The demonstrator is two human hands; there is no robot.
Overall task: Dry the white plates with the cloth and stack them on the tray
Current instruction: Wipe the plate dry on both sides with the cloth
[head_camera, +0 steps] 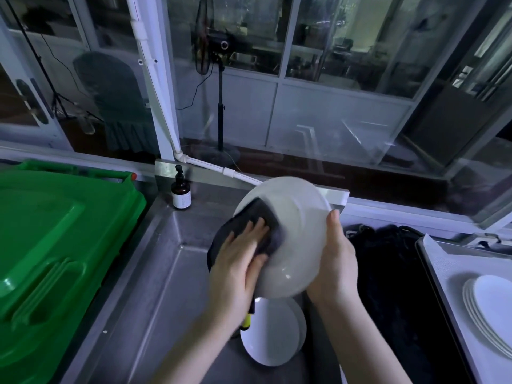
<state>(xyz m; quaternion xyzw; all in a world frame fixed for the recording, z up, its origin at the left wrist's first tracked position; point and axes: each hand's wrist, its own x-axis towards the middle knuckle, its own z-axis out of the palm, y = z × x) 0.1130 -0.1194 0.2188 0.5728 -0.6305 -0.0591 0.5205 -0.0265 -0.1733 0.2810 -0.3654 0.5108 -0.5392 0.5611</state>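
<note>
Tilting the plate (299, 234) toward the left hand (235, 261) bares its face; right hand (335, 259) clamps the rim steady; left hand presses cloth (266, 217) flat-fingered.

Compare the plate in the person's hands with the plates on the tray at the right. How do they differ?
The held plate is tilted up over the sink; the tray plates lie flat on the tray. The held plate is single, gripped by the right hand; the tray plates are stacked, untouched. The left hand presses the dark cloth on the held plate; the tray plates are uncovered. Both are white.
</note>
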